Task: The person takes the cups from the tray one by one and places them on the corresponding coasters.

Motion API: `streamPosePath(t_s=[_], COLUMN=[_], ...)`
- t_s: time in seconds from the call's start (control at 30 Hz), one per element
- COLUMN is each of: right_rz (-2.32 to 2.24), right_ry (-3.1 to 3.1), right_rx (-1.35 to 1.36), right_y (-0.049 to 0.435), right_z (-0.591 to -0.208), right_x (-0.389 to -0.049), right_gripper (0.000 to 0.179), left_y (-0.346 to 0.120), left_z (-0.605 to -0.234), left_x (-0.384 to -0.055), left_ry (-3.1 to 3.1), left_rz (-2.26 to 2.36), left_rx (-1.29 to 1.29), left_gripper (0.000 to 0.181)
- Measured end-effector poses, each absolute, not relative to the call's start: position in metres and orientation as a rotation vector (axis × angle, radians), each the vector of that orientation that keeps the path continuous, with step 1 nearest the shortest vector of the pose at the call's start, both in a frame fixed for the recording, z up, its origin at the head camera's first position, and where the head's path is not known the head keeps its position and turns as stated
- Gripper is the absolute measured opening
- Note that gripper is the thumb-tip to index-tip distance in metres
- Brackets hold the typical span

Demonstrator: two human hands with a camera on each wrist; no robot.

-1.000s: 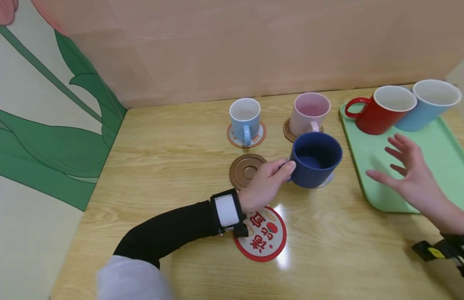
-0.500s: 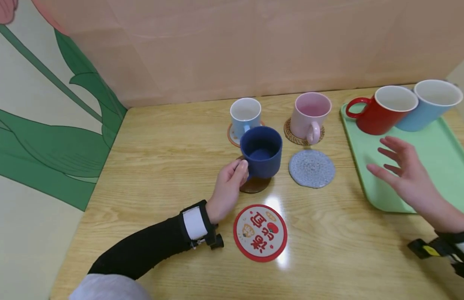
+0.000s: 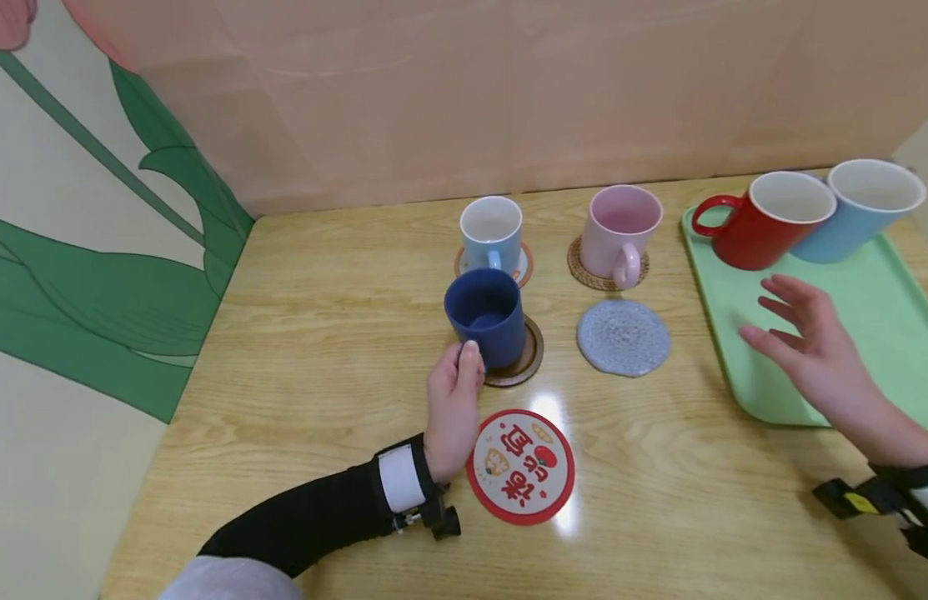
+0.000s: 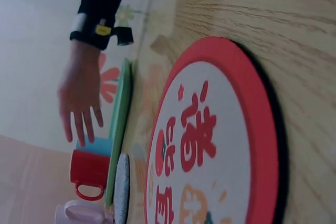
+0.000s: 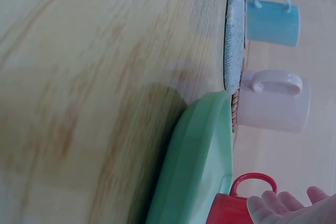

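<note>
The table [image 3: 321, 333] spread before me, with the green tray [image 3: 764, 392] on my right, under my spread and unladen right hand [image 3: 824, 358]; at its far end stood the red mug [image 3: 756, 237] and the sky-blue mug [image 3: 846, 237]. The navy mug [image 3: 501, 333] was just ahead of my left hand [image 3: 453, 408], which pinched its handle, and faced mouth up. It stood left of centre over the brown coaster [image 3: 534, 350], seemingly a little raised, though I couldn't be sure. Farther right was the pink mug [image 3: 602, 246]; the small pale-blue mug [image 3: 479, 250] crowded the far side, handle toward me. The red-rimmed coaster [image 3: 524, 467] lay beside my left wrist, the speckled grey coaster [image 3: 623, 337] off to the right.
</note>
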State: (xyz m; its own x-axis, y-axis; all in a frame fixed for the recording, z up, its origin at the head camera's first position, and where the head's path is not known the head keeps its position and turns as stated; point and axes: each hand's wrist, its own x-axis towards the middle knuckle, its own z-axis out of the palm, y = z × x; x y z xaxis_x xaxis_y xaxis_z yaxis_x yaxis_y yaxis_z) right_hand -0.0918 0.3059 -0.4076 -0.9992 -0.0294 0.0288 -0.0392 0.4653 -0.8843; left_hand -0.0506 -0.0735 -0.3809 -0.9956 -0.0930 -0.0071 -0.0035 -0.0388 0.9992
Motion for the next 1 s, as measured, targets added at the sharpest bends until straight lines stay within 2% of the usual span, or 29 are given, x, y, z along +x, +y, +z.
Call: streamPosePath(t_s=[0.53, 0.8, 1.0], right_rz=[1.650, 1.656, 1.668], right_ry=[-2.685, -2.673, -2.652], right_rx=[0.051, 0.067, 0.069], right_y=[0.307, 0.308, 0.310], right_z=[-0.408, -0.408, -0.409], right_x=[-0.089, -0.088, -0.087], right_gripper=[0.066, 0.066, 0.064], left_y=[-0.057, -0.050, -0.048], left_z=[-0.389, -0.390, -0.391], left_x=[-0.037, -0.038, -0.039], left_ry=[-2.280, -2.308, -2.310], left_rz=[-2.182, -2.233, -2.199], left_rx=[-0.006, 0.002, 0.038], left_gripper=[0.025, 0.029, 0.026])
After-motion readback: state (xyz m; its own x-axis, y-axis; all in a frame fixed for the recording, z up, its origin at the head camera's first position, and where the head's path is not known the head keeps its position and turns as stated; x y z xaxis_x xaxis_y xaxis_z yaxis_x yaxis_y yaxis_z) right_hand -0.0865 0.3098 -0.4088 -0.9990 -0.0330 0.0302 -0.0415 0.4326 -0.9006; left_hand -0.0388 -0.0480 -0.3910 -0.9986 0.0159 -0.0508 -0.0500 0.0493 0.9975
